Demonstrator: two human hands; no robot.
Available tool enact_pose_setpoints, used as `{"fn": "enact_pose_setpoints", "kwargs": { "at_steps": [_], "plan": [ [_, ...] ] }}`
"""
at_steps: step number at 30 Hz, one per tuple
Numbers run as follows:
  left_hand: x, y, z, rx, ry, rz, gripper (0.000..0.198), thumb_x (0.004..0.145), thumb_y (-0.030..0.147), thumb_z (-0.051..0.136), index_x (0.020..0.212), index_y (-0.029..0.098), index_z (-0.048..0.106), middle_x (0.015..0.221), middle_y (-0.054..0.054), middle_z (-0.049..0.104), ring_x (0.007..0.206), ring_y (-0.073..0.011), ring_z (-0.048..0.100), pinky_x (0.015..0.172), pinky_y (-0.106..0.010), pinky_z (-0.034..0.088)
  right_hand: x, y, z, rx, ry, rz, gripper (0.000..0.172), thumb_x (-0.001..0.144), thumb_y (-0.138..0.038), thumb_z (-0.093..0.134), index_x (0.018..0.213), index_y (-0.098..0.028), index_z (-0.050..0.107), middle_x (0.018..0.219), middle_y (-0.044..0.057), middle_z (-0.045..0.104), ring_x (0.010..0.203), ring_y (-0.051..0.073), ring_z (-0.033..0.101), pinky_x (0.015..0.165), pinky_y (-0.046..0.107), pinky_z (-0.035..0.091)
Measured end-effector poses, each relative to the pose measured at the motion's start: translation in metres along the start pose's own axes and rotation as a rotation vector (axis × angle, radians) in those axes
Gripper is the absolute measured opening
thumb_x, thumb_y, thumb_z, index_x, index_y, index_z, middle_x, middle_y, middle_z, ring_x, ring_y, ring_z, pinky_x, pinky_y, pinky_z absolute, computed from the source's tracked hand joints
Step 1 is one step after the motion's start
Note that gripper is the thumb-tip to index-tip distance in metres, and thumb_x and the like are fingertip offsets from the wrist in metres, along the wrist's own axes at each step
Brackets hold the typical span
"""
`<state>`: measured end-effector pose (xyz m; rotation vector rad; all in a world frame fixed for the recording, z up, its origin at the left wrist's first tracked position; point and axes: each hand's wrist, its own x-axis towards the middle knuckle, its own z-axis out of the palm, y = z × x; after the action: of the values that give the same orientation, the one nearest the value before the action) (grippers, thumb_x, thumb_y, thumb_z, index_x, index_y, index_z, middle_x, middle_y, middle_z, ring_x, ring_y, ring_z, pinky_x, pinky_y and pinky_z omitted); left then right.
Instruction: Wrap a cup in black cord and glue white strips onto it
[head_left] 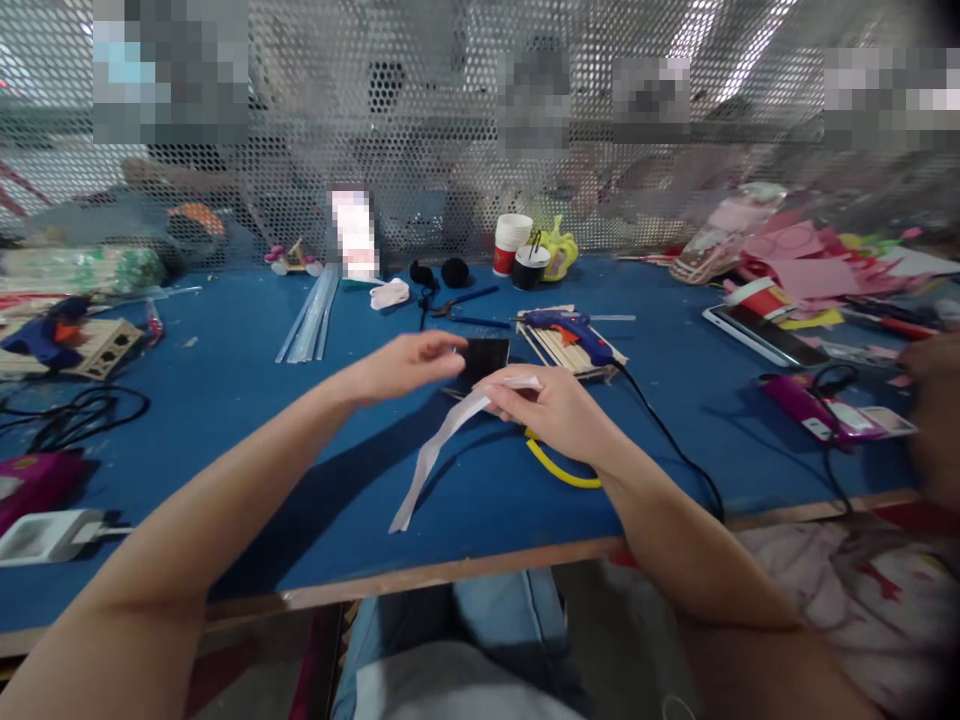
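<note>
We see right hand (551, 405) clamping white strip (430, 456) between thumb and fingers; left hand (401, 365) near black piece (487, 355), fingers apart.

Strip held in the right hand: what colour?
White. The strip in the right hand shows best in the head view.

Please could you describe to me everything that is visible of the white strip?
The white strip is long, narrow and thin, like ribbon or soft paper, with slight creases. The right hand grips its upper part; the rest slants down to the left, bending slightly, over the blue table. Whether its loose end touches is unclear. The left hand is apart from it.
</note>
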<state>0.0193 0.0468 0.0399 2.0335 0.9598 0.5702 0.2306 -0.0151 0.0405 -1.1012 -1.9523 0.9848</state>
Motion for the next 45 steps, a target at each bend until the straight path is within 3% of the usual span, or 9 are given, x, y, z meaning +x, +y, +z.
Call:
{"fn": "enact_pose_setpoints", "kwargs": {
  "at_steps": [2, 4, 10, 15, 21, 29, 33, 38, 45],
  "plan": [
    [-0.012, 0.012, 0.020, -0.272, -0.247, 0.029, 0.048, 0.080, 0.039, 0.056, 0.121, 0.016, 0.048, 0.094, -0.007, 0.065, 0.075, -0.0144, 0.062, 0.069, -0.028, 0.049, 0.003, 0.003, 0.002, 0.005, 0.009, -0.008, 0.024, 0.086, -0.035, 0.051, 0.087, -0.018, 0.067, 0.076, 0.003, 0.065, 0.063, 0.012, 0.057, 0.059, 0.024, 0.046],
    [-0.019, 0.015, 0.025, -0.280, -0.245, -0.051, 0.034, 0.082, 0.041, 0.053, 0.105, 0.015, 0.054, 0.066, 0.001, 0.057, 0.050, -0.0080, 0.050, 0.050, -0.020, 0.041, 0.007, 0.007, 0.003, 0.052, 0.003, 0.037, 0.025, 0.086, -0.037, 0.051, 0.086, -0.017, 0.066, 0.075, 0.003, 0.065, 0.065, 0.012, 0.058, 0.061, 0.024, 0.047],
    [-0.013, -0.015, -0.009, 0.223, 0.298, -0.148, 0.036, 0.089, 0.041, 0.038, 0.099, 0.015, 0.061, 0.061, -0.002, 0.052, 0.055, -0.0134, 0.049, 0.053, -0.024, 0.039, 0.017, 0.005, -0.001, 0.733, -0.042, 0.328, 0.056, 0.089, -0.056, 0.034, 0.125, -0.014, 0.046, 0.121, 0.017, 0.059, 0.100, 0.021, 0.062, 0.082, 0.038, 0.053],
    [-0.011, -0.016, -0.005, 0.695, 0.559, -0.125, 0.050, 0.077, 0.038, 0.061, 0.120, 0.014, 0.055, 0.130, -0.019, 0.049, 0.120, -0.0362, 0.042, 0.095, -0.047, 0.036, 0.014, -0.004, 0.004, 0.941, -0.198, 0.363, 0.079, 0.085, -0.069, 0.010, 0.131, -0.013, 0.040, 0.127, 0.020, 0.054, 0.111, 0.026, 0.057, 0.088, 0.046, 0.048],
    [-0.017, 0.015, 0.030, -0.014, -0.032, 0.043, 0.038, 0.083, 0.046, 0.052, 0.095, 0.015, 0.069, 0.084, -0.005, 0.071, 0.071, -0.0151, 0.062, 0.061, -0.023, 0.046, 0.010, -0.001, 0.014, 0.970, -0.386, 0.301, 0.077, 0.083, -0.071, 0.013, 0.136, -0.022, 0.038, 0.118, 0.016, 0.060, 0.099, 0.025, 0.063, 0.088, 0.049, 0.045],
    [-0.015, 0.004, 0.023, -0.230, 0.428, -0.037, 0.021, 0.075, 0.032, 0.063, 0.071, 0.012, 0.069, 0.063, -0.003, 0.068, 0.054, -0.0104, 0.059, 0.054, -0.021, 0.046, 0.008, -0.009, 0.003, 1.074, -0.342, 0.241, 0.086, 0.076, -0.078, 0.009, 0.136, -0.024, 0.036, 0.117, 0.014, 0.061, 0.103, 0.029, 0.061, 0.085, 0.054, 0.046],
    [-0.016, 0.004, 0.032, -0.516, 0.157, -0.167, 0.019, 0.064, 0.027, 0.075, 0.065, 0.010, 0.067, 0.053, -0.001, 0.063, 0.048, -0.0097, 0.057, 0.049, -0.021, 0.047, 0.012, -0.005, 0.000, 1.074, -0.228, 0.226, 0.089, 0.073, -0.081, 0.004, 0.122, -0.022, 0.051, 0.098, 0.011, 0.068, 0.085, 0.024, 0.065, 0.069, 0.043, 0.054],
    [-0.022, 0.023, 0.056, -1.019, -0.121, -0.191, 0.032, 0.068, 0.038, 0.074, 0.082, 0.009, 0.068, 0.077, -0.006, 0.069, 0.079, -0.0166, 0.067, 0.079, -0.031, 0.052, 0.015, 0.007, 0.014, 0.961, -0.122, 0.120, 0.091, 0.073, -0.081, 0.004, 0.105, -0.017, 0.059, 0.088, 0.010, 0.066, 0.075, 0.020, 0.063, 0.061, 0.034, 0.054],
    [-0.015, 0.008, 0.071, -0.947, 0.094, -0.186, 0.024, 0.061, 0.027, 0.079, 0.071, 0.008, 0.068, 0.061, -0.003, 0.066, 0.055, -0.0098, 0.060, 0.058, -0.024, 0.049, 0.005, 0.008, 0.031, 0.598, -0.173, -0.064, 0.085, 0.072, -0.081, 0.027, 0.131, -0.022, 0.043, 0.134, 0.013, 0.047, 0.122, 0.026, 0.046, 0.086, 0.038, 0.049]
  ]
}}
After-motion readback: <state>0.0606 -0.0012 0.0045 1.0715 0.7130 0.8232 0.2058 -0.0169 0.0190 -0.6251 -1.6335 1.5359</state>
